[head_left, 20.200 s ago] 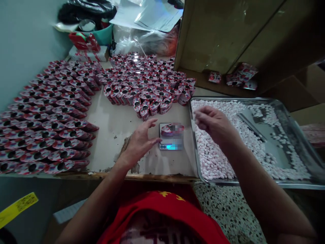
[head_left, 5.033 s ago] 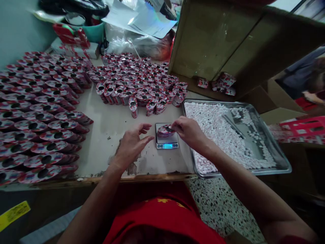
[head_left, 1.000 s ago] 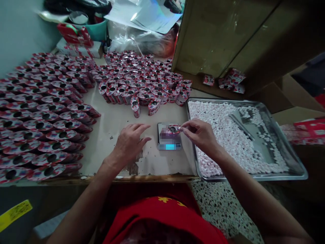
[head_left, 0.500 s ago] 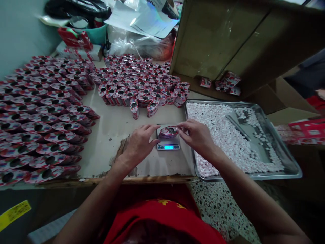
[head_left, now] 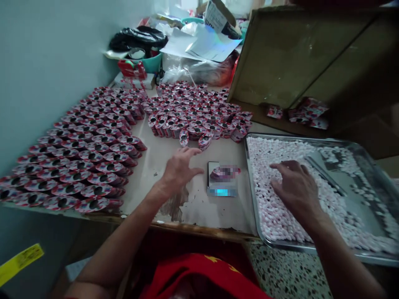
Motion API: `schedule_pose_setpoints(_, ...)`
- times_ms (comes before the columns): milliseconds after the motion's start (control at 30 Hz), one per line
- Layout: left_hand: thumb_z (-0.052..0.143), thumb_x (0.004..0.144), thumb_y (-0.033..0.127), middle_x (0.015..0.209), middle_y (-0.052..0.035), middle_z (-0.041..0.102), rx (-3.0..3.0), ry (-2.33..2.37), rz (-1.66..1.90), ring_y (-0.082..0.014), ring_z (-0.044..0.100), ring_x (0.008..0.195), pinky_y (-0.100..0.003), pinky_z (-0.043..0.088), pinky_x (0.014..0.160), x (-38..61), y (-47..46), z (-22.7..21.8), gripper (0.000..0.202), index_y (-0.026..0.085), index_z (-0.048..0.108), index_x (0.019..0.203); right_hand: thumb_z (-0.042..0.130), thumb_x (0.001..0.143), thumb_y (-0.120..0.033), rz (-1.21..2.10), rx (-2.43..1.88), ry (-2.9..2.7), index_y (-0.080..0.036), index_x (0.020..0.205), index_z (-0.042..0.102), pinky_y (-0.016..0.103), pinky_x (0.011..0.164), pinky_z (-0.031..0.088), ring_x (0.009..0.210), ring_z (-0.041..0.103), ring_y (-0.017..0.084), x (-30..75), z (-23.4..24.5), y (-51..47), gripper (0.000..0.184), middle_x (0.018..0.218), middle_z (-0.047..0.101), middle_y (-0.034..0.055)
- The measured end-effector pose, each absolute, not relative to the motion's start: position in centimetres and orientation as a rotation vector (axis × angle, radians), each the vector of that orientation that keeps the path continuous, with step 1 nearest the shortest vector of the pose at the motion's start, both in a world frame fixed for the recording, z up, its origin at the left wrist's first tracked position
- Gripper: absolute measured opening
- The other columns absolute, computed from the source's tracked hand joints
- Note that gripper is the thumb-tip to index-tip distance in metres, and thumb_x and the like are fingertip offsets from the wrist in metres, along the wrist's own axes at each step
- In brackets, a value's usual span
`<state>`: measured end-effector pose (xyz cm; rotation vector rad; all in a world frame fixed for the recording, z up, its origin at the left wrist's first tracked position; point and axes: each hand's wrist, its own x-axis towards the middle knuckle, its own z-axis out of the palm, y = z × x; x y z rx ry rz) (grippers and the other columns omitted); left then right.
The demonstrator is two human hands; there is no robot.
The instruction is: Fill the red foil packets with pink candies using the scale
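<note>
A small digital scale [head_left: 212, 187] with a lit blue display lies on the table, and a red and pink packet [head_left: 218, 173] rests on it; both are partly blurred. Left of the scale is my left hand [head_left: 179, 168], empty, thumb and fingers apart, just in front of two small open-topped packets [head_left: 205, 140]. My right hand [head_left: 296, 189] hovers over the metal tray [head_left: 256, 216] of small white and pinkish candy-like pieces [head_left: 268, 151]. Its thumb and index finger are apart, with nothing visible between them.
Rows of open-topped packets [head_left: 90, 155] cover the table's left side, and another dense group [head_left: 193, 112] stands at the back middle. A flat metal strip [head_left: 326, 175] lies in the tray. Behind it, a large cardboard box [head_left: 286, 62] holds several packets [head_left: 311, 109].
Both hands have let go of the packet on the scale. My right hand has moved right over the tray; my left has drawn away from the scale. The camera view has shifted left.
</note>
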<state>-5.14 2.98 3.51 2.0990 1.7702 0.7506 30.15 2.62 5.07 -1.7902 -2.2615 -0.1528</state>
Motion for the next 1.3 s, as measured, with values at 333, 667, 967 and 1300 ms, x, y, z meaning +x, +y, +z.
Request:
schedule_pose_setpoints(333,0.06,0.102,0.027,0.118,-0.0087,0.073,2.317,1.499,0.524,-0.0238,0.07,0.109,-0.035,0.057,0.094,-3.2,5.8,6.1,0.019,0.022,0.072,0.115,0.065,0.091,-0.043,0.416,-1.409,-1.969,-0.023,0.101,0.079,0.036,0.07,0.052,0.074,0.069,0.023,25.1,4.6,8.7,0.026,0.1,0.078,0.0079)
schedule_pose_setpoints(667,0.075,0.076,0.037,0.124,-0.0061,0.075,1.975,1.896,0.656,-0.0245,0.066,0.114,-0.035,0.05,0.105,-30.2,12.1,9.9,0.047,0.018,0.072,0.118,0.059,0.097,-0.017,0.322,-1.014,-2.416,-0.021,0.117,0.076,0.037,0.088,0.053,0.1,0.07,0.026,14.8,5.2,8.8,0.026,0.11,0.075,0.0114)
schedule_pose_setpoints(967,0.068,0.078,0.049,0.12,-0.0063,0.077,2.019,1.783,0.36,-0.026,0.066,0.114,-0.033,0.05,0.105,-32.0,12.4,6.6,0.047,0.02,0.074,0.114,0.058,0.1,-0.009,-0.255,-0.896,-2.948,-0.018,0.117,0.075,0.039,0.094,0.036,0.112,0.06,0.029,6.8,6.4,14.2,0.025,0.118,0.071,0.0142)
schedule_pose_setpoints(1300,0.044,0.098,0.053,0.136,-0.0194,0.064,2.296,2.072,0.01,-0.0363,0.058,0.128,-0.048,0.04,0.111,-28.5,10.9,2.6,0.054,0.016,0.065,0.131,0.055,0.108,-0.017,-0.202,-0.743,-3.052,-0.02,0.111,0.074,0.038,0.092,0.026,0.109,0.059,0.026,5.9,7.0,14.9,0.02,0.117,0.073,0.0108)
